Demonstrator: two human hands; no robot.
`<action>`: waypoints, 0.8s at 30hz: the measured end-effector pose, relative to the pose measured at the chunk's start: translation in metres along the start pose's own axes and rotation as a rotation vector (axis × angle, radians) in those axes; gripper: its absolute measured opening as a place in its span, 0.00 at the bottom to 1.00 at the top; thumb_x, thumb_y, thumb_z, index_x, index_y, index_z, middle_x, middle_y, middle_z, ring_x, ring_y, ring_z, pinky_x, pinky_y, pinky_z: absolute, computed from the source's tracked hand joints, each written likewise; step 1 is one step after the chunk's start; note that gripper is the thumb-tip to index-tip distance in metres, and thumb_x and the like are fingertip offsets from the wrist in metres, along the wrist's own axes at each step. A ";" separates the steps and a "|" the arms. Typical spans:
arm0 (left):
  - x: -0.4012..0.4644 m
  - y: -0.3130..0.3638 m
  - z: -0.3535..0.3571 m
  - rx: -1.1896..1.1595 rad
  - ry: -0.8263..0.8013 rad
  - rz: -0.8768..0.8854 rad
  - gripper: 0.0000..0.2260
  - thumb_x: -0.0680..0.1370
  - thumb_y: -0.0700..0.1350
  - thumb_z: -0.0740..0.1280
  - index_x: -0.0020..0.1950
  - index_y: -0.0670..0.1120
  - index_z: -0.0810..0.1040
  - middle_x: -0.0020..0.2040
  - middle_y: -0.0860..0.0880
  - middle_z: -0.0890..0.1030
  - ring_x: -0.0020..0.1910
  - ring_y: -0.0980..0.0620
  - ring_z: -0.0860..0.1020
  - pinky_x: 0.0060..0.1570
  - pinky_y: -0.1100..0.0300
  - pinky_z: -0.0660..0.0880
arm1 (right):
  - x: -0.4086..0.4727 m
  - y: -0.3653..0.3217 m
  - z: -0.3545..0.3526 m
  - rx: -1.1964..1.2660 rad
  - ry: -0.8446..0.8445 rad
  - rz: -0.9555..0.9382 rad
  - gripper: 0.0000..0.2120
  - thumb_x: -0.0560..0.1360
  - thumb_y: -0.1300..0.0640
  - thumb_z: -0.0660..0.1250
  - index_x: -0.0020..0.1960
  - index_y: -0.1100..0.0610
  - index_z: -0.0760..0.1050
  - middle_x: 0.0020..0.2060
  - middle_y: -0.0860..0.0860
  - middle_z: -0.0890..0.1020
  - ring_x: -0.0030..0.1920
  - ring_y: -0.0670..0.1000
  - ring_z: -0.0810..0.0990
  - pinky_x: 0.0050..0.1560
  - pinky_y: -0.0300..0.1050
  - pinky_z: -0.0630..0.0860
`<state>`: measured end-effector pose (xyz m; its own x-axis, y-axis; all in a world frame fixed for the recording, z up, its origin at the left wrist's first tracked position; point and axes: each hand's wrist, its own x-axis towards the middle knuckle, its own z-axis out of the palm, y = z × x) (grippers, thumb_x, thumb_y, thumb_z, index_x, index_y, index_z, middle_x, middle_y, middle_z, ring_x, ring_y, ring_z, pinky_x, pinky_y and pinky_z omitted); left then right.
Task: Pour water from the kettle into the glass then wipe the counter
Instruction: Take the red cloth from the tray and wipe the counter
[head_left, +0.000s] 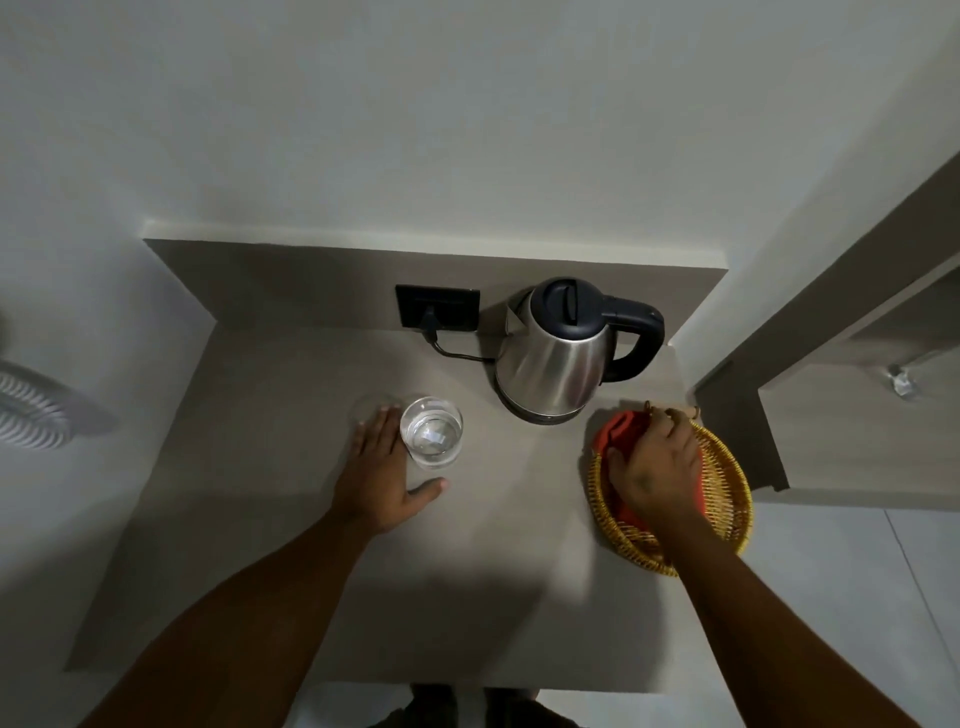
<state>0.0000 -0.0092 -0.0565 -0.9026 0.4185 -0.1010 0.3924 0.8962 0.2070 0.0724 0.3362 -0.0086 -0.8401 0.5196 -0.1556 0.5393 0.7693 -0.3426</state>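
A steel kettle (558, 358) with a dark lid and handle stands upright on its base at the back of the grey counter (291, 571). A clear glass (431, 432) with water in it stands left of the kettle. My left hand (387, 470) lies flat on the counter, fingers against the glass's left side and thumb spread below it, not closed around it. My right hand (660, 467) reaches into a yellow wicker basket (727, 499) and its fingers are closed on an orange cloth (621, 428) lying inside.
A black wall socket (436, 306) holds the kettle's plug, with the cord running to the base. A second, faint glass (371, 405) stands behind my left fingers. A cabinet (831, 405) borders the counter's right side; the wall runs behind.
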 end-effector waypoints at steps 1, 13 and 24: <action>0.001 0.000 0.001 0.008 0.002 -0.001 0.47 0.73 0.74 0.59 0.82 0.44 0.57 0.82 0.45 0.58 0.82 0.44 0.53 0.79 0.43 0.52 | 0.002 -0.002 0.002 -0.018 0.001 0.039 0.37 0.71 0.44 0.71 0.70 0.59 0.58 0.70 0.62 0.64 0.69 0.65 0.62 0.70 0.64 0.61; 0.000 -0.004 0.013 -0.033 0.038 -0.042 0.49 0.72 0.75 0.58 0.82 0.43 0.56 0.83 0.43 0.57 0.83 0.44 0.51 0.81 0.43 0.50 | 0.007 0.016 0.026 -0.129 -0.040 0.046 0.23 0.77 0.52 0.61 0.69 0.55 0.60 0.66 0.61 0.68 0.68 0.66 0.62 0.66 0.69 0.60; 0.021 0.007 -0.007 -0.718 0.173 -0.114 0.46 0.53 0.62 0.84 0.68 0.54 0.72 0.64 0.54 0.80 0.65 0.52 0.78 0.66 0.43 0.74 | -0.058 -0.074 0.038 0.155 0.174 -0.360 0.21 0.76 0.45 0.59 0.65 0.54 0.70 0.56 0.57 0.73 0.54 0.54 0.69 0.54 0.49 0.70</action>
<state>-0.0173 0.0041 -0.0501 -0.9689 0.2467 -0.0175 0.1362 0.5915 0.7947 0.0792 0.2351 -0.0091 -0.9437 0.2934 0.1531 0.1873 0.8549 -0.4839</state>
